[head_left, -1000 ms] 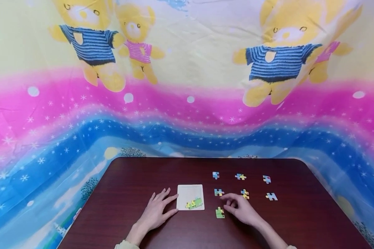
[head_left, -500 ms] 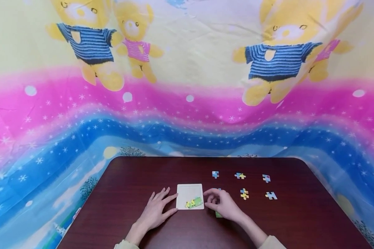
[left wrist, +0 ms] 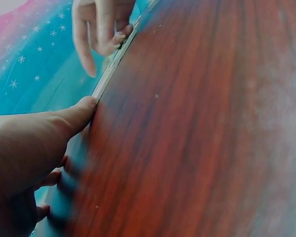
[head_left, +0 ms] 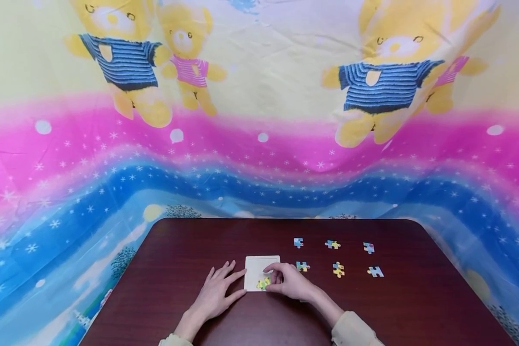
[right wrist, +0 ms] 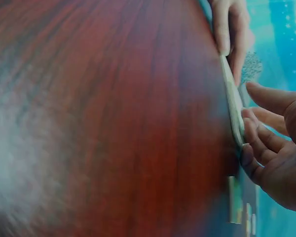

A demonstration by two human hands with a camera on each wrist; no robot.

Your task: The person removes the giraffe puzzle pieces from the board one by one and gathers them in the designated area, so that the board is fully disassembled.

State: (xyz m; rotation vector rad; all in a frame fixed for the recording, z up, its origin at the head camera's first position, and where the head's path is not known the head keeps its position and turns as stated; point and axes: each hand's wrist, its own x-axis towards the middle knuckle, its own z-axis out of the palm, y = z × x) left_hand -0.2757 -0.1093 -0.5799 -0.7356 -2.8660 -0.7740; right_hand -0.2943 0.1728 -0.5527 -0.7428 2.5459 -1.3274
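A square cream puzzle tray [head_left: 253, 264] lies on the dark red-brown table. On its lower part sits a strip of green and yellow jigsaw pieces [head_left: 263, 282], its right end hidden under my right hand [head_left: 290, 281]. That hand is bent over the tray, with thumb and forefinger apart and its fingertips down at the strip. Nothing shows pinched between them. My left hand [head_left: 218, 289] rests on the table with fingers spread. Its thumb and forefinger touch the tray's left edge; in the left wrist view the thumb [left wrist: 81, 111] presses against the tray's corner.
To the right lie two rows of loose jigsaw pieces, among them a blue one [head_left: 298, 242], a yellow one [head_left: 339, 269] and a pale blue one [head_left: 375, 271]. Another piece with a green edge [right wrist: 235, 200] lies near my right hand. A printed bear cloth [head_left: 259, 192] hangs behind the table.
My right hand has moved left from beside the loose pieces onto the tray, now covering the strip's right end. My left hand has stayed at the tray's left edge.
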